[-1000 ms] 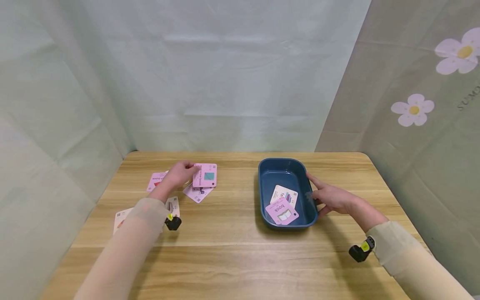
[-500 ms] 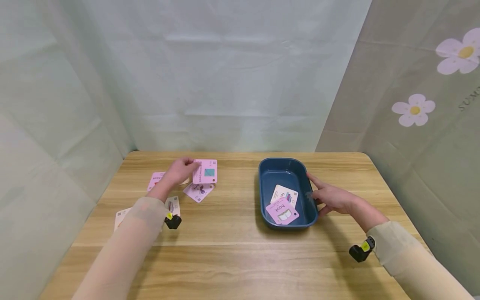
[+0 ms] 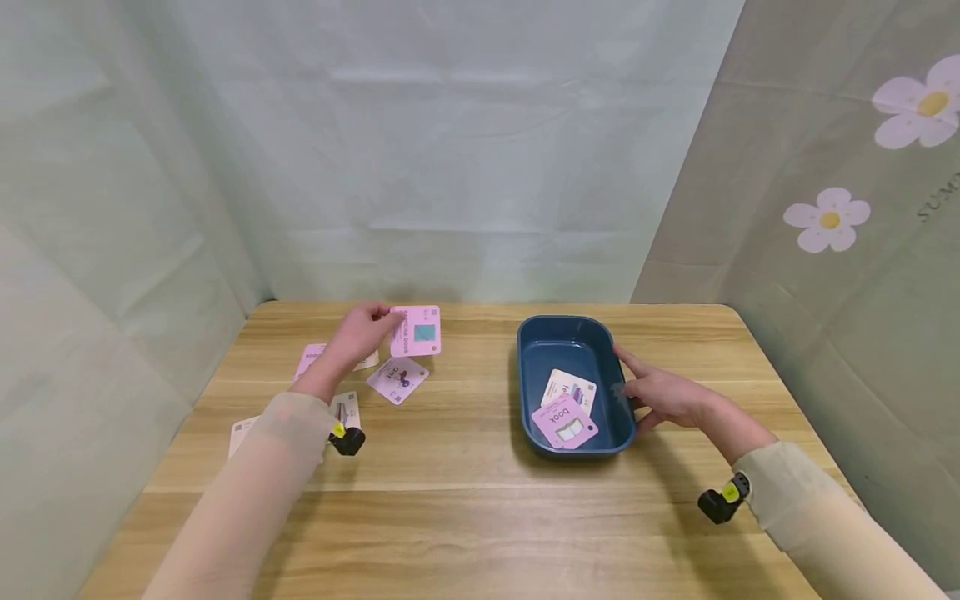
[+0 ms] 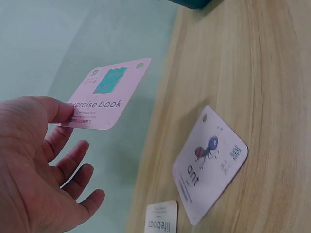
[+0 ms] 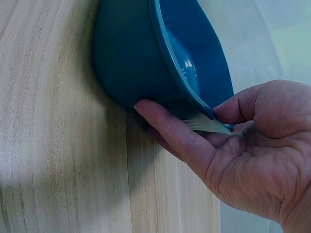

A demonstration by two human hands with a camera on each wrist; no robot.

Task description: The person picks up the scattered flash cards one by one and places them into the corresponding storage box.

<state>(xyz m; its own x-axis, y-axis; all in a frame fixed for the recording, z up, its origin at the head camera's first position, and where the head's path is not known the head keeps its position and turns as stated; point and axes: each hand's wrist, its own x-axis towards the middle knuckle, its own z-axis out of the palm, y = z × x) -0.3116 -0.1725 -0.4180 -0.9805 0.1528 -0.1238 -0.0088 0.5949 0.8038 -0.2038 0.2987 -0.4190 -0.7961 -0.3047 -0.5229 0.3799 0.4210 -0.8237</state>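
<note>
My left hand [image 3: 360,337] pinches a pink "exercise book" card [image 3: 417,331] by its edge between thumb and index finger. In the left wrist view the exercise book card [image 4: 109,94] is held up off the table, the other fingers loosely bent. Just below lies the pink "ant" card [image 3: 398,380], flat on the wood, with a "lifeboat" card [image 4: 161,218] beside it. My right hand [image 3: 670,397] holds the right wall of a blue rectangular bin [image 3: 527,400]. In the right wrist view its thumb hooks over the bin's rim [image 5: 172,58] while the fingers press the outside.
Inside the bin a pink "book" card [image 3: 564,422] overlaps a white card [image 3: 567,387] with a stack of books. Around the left forearm lie a pink card [image 3: 308,358] and white cards [image 3: 347,408], partly covered. Curtains stand behind the wooden table [image 3: 457,533].
My left hand has lifted the exercise book card up and slightly right, off the ant card, which now shows in full. The right hand and the bin have stayed put.
</note>
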